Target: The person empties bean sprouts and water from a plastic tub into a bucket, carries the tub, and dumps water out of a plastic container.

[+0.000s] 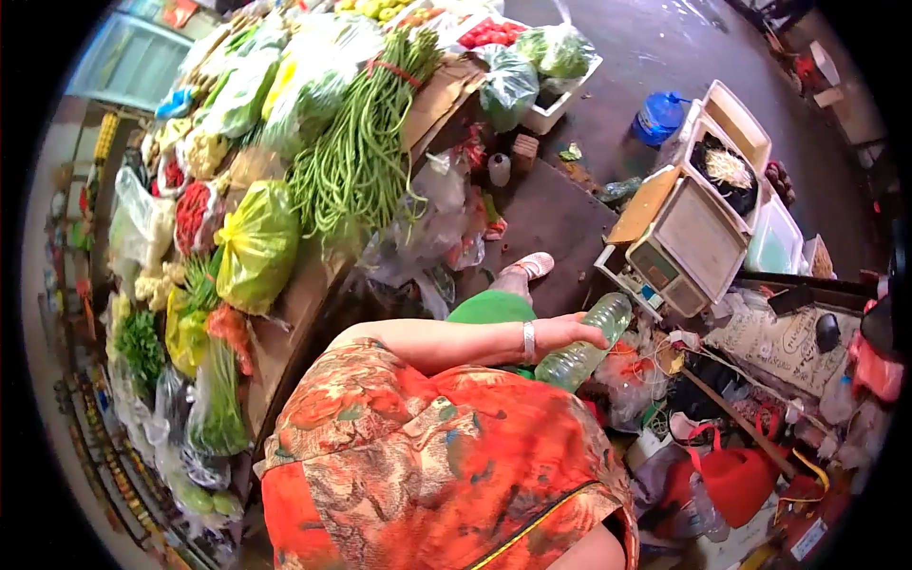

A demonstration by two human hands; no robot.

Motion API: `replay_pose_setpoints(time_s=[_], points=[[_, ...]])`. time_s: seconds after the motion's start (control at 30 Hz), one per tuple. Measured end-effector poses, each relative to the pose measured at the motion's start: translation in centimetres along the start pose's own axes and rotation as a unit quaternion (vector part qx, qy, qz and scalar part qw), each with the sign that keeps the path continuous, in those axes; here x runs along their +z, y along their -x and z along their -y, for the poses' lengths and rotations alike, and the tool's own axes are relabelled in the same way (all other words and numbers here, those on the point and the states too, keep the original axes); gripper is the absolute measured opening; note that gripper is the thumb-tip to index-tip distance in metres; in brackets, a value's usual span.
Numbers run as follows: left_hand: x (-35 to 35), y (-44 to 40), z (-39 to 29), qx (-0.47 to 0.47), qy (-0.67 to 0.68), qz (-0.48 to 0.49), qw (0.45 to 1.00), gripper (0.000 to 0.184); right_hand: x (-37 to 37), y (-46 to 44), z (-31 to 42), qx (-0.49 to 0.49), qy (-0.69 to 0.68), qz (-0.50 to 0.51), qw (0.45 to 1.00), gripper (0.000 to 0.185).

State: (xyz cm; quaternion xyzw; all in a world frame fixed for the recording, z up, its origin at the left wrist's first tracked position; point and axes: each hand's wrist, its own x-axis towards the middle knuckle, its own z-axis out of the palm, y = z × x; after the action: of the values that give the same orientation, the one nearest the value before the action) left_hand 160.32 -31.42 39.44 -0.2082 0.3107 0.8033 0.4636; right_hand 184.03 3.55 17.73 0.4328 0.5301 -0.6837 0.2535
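Observation:
My left arm reaches across the front of my body toward the right. At its end my left hand (568, 336), with a band at the wrist, is wrapped round the middle of a large clear plastic bottle (568, 366), greenish and tilted, its one end up to the right. Green cloth (492, 309) shows just beyond my forearm, and a foot in a pale sandal (535, 265) rests on the floor farther out. Of my right arm only a part shows at the bottom edge; my right hand is out of the picture.
Left lies a stall table (294, 332) with long beans (366, 142), a yellow bag (258, 247) and other bagged vegetables. A scale (665, 266) and foam box (736, 114) stand right, near a blue jug (659, 118). Lower right are a red bag (727, 484) and a stick (736, 423).

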Motion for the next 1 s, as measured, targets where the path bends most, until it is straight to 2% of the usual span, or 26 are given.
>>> replay_pose_setpoints(time_s=[0.13, 0.27, 0.3, 0.33, 0.37, 0.4, 0.43, 0.47, 0.53, 0.6, 0.67, 0.73, 0.77, 0.8, 0.87, 0.93, 1.0], points=[[-0.1, 0.1, 1.2, 0.001, 0.009, 0.011, 1.0, 0.05, 0.4, 0.4, 1.5, -0.006, 0.006, 0.037, 0.999, 0.031], [0.2, 0.0, 1.8, -0.004, -0.001, 0.005, 1.0, 0.047, 3.1, 3.2, 4.3, -0.021, 0.028, 0.024, 0.999, 0.032], [0.4, -0.1, 1.6, -0.015, -0.01, 0.002, 1.0, 0.046, 3.4, 3.1, 3.9, -0.047, 0.047, 0.019, 0.998, 0.032], [0.6, -0.2, 1.7, -0.022, -0.019, 0.01, 1.0, 0.045, 3.8, 3.6, 3.6, -0.007, 0.03, -0.036, 0.999, 0.031], [1.1, -0.2, 1.7, -0.04, -0.059, -0.004, 0.997, 0.038, 4.0, 4.4, 3.3, -0.01, 0.011, -0.033, 0.999, 0.029], [1.9, 0.5, 1.0, -0.097, -0.043, 0.003, 0.994, 0.037, 2.0, 2.6, 0.5, -0.035, 0.005, -0.015, 0.999, 0.029], [1.0, -0.6, 2.0, -0.091, -0.045, 0.018, 0.995, 0.038, 3.8, 4.7, 1.6, -0.011, 0.007, -0.066, 0.998, 0.027], [1.2, -1.0, 2.0, -0.124, -0.052, 0.017, 0.991, 0.035, 3.7, 4.8, 0.4, -0.024, -0.035, -0.064, 0.997, 0.026], [2.4, -1.4, 2.4, -0.183, -0.082, 0.018, 0.98, 0.036, 3.5, 5.6, -1.2, -0.051, -0.024, -0.107, 0.993, 0.025], [5.3, -1.8, 3.4, -0.182, -0.105, -0.007, 0.978, 0.039, 4.0, 8.4, -0.9, -0.09, -0.058, -0.146, 0.984, 0.03], [6.0, -2.8, 3.9, -0.231, -0.138, 0.073, 0.96, 0.043, 3.6, 7.6, -4.9, -0.128, -0.075, -0.18, 0.973, 0.033], [6.2, -4.3, 5.0, -0.239, -0.203, 0.019, 0.949, 0.044, 3.3, 6.9, -8.2, -0.169, -0.076, -0.248, 0.951, 0.031], [8.8, -2.9, 4.7, -0.232, -0.254, 0.066, 0.937, 0.045, 3.8, 8.8, -8.1, -0.178, -0.101, -0.273, 0.94, 0.031], [8.7, -3.5, 5.2, -0.246, -0.24, 0.068, 0.937, 0.046, 4.4, 11.9, -7.0, -0.175, -0.065, -0.326, 0.927, 0.03], [9.7, -4.3, 5.9, -0.272, -0.297, 0.11, 0.909, 0.046, 4.3, 17.1, -6.6, -0.159, 0.02, -0.414, 0.896, 0.029], [11.8, -3.1, 7.2, -0.252, -0.328, 0.11, 0.904, 0.046, 4.0, 20.1, -8.9, -0.22, -0.046, -0.492, 0.841, 0.026], [13.0, -3.4, 7.9, -0.229, -0.35, 0.108, 0.902, 0.046, 2.2, 23.3, -11.7, -0.214, -0.032, -0.574, 0.79, 0.025]])
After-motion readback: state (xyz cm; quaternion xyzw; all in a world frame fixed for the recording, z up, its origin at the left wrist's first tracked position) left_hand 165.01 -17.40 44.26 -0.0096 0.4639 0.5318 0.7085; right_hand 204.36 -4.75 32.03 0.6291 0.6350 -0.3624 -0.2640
